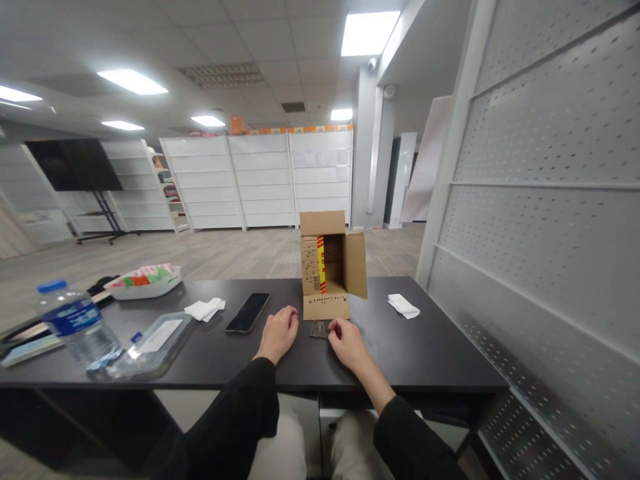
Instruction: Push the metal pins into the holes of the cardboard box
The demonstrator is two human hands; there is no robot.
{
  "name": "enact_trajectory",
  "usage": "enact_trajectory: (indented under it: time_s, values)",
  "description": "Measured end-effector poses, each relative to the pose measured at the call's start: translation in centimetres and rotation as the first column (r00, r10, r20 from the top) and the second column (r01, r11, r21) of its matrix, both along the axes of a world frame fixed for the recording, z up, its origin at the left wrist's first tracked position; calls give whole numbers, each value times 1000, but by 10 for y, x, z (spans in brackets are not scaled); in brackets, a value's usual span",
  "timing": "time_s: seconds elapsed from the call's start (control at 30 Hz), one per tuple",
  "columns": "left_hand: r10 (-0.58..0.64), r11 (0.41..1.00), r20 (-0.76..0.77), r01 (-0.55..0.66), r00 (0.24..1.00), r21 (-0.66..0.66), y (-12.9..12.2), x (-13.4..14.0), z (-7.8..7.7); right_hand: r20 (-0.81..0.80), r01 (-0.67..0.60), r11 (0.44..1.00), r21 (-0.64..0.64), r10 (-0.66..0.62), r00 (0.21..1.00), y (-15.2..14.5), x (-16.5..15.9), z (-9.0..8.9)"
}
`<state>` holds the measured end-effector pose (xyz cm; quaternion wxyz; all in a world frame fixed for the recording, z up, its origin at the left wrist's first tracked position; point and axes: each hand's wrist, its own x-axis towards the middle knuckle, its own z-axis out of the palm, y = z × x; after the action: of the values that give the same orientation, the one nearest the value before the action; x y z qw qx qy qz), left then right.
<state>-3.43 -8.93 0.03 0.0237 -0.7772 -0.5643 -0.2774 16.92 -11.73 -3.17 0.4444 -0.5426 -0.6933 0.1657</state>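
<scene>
In the head view, a small row of thin metal nails (318, 330) lies low in the middle of the frame, their long axes running up and down the picture, side by side, towards the box; I cannot tell heads from tips. My right hand (349, 343) is at their right edge, thumb and forefinger brought together; I can't tell whether a nail sits between them. My left hand (280, 333) rests to their left, fingers loosely curled, and whether it holds anything I cannot tell.

Just above the nails stands a brown cardboard box (311, 267), taller than wide, its mouth facing me. Its lower and left flaps are punched with small holes; a yellow-and-red strip (321, 265) runs upright beside the dark opening.

The tabletop (380, 367) is smooth and dark. Left of my hands lie a glossy black smartphone (249, 313), slanted, and a crumpled white tissue (205, 309); another folded tissue (404, 306) sits right of centre. A blue-capped clear bottle (77, 327) partly blocks the left side.
</scene>
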Motion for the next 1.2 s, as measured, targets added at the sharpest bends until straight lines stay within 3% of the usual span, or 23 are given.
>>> enact_trajectory:
  time_s: [0.33, 0.67, 0.83, 1.2]
  values:
    - [-49, 999, 63, 49, 997, -7, 0, -2, -2, 92, -13, 1000, 19, 11, 996, -6, -4, 6]
    - [-94, 995, 73, 95, 993, -12, -3, -3, -5, 273, -105, 994, 33, 92, 958, -13, -8, 28]
    - [-109, 993, 86, 112, 990, -27, -5, -2, -3, 374, -139, 988, 74, 102, 922, -9, -9, 29]
    - [-100, 991, 149, 111, 984, -71, -8, -3, -3, 430, -259, 966, 20, 225, 874, 5, -14, 33]
